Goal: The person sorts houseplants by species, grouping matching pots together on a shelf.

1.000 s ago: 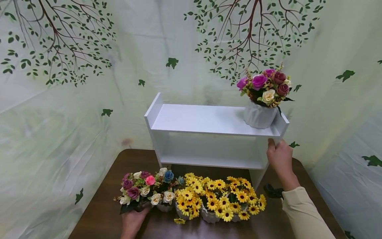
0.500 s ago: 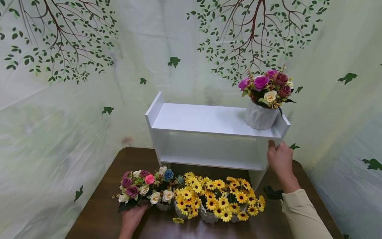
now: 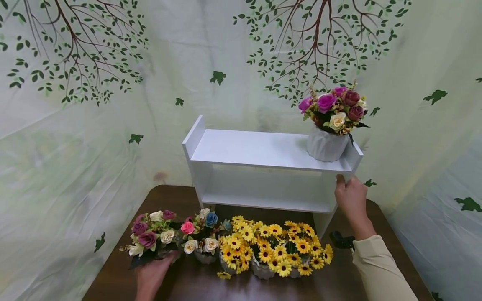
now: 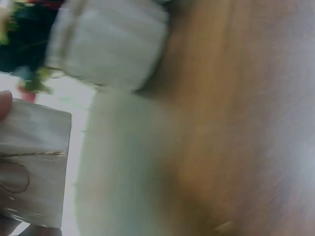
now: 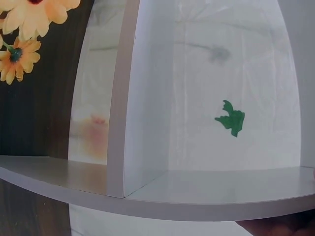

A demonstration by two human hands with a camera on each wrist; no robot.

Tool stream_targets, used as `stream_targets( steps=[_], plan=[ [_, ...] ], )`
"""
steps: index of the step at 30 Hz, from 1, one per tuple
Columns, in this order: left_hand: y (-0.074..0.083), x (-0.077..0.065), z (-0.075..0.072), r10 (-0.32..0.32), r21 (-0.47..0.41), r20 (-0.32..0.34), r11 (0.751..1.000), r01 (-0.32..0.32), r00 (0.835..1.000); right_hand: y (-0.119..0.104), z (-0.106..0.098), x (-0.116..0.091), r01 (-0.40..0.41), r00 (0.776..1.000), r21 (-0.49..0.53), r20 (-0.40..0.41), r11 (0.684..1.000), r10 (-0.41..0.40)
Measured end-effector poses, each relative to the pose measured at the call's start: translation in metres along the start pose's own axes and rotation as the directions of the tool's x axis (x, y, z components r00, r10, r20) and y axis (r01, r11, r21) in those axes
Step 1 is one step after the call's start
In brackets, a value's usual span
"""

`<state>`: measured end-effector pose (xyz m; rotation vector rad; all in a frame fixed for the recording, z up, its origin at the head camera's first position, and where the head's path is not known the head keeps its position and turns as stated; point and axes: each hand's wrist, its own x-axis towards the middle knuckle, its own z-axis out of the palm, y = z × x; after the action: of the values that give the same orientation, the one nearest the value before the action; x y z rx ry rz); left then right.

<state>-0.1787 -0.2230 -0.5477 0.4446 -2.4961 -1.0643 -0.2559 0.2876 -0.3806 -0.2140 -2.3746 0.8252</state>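
Note:
My left hand (image 3: pixel 154 271) grips a pot of artificial purple and cream roses (image 3: pixel 147 239) at the left of the table. In the left wrist view that grey pot (image 4: pixel 37 135) shows a twine tie, with part of my thumb at its edge. Up at the right, my right hand (image 3: pixel 351 198) holds the right side panel of a white two-tier shelf (image 3: pixel 244 148), just under the top board. A pot of mixed roses (image 3: pixel 329 110) stands at the right end of that board. The right wrist view looks through the shelf's side panel (image 5: pixel 211 209), fingers partly showing at lower right.
On the brown table (image 3: pixel 203 288), a pot of pink, blue and cream roses (image 3: pixel 205 246) stands beside several pots of yellow daisies (image 3: pixel 275 246) in front of the shelf. A dark strap (image 3: pixel 342 240) is by my right wrist. A leaf-printed cloth (image 3: pixel 241 104) hangs close behind.
My left hand has moved left with the pot of purple and cream roses, apart from the pink and blue ones. My right hand stays on the shelf's side panel.

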Motion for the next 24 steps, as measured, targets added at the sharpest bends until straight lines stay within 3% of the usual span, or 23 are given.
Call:
stream_targets(
  steps=[2,3,4,11,15,19,24],
  plan=[
    [0.007,0.004,-0.011,0.016,-0.023,-0.023,1.000,-0.016,1.000,0.000,-0.001,-0.001,-0.004,1.000,0.001,-0.008,1.000,0.004],
    [0.014,0.006,-0.018,-0.040,-0.074,-0.032,0.997,0.038,0.999,0.001,-0.001,-0.001,-0.005,1.000,0.002,-0.014,1.000,0.005],
    [0.019,0.007,-0.026,-0.034,-0.075,-0.027,0.997,0.031,0.999,0.001,-0.001,-0.001,-0.009,1.000,0.006,-0.015,1.000,0.009],
    [0.058,0.011,-0.081,0.095,-0.044,-0.036,0.994,-0.097,0.995,0.000,0.000,0.001,-0.016,1.000,0.009,-0.004,1.000,0.016],
    [0.090,0.013,-0.106,0.122,-0.090,-0.001,0.988,-0.122,0.993,0.000,-0.003,0.001,-0.014,1.000,0.012,-0.020,1.000,0.014],
    [0.114,0.016,-0.124,0.193,-0.158,0.020,0.970,-0.187,0.981,0.001,-0.002,0.000,0.002,1.000,0.007,-0.028,1.000,-0.002],
    [0.141,0.020,-0.143,0.228,-0.155,0.087,0.965,-0.213,0.970,0.001,0.000,-0.001,0.000,1.000,0.018,-0.012,1.000,0.000]
  ],
)
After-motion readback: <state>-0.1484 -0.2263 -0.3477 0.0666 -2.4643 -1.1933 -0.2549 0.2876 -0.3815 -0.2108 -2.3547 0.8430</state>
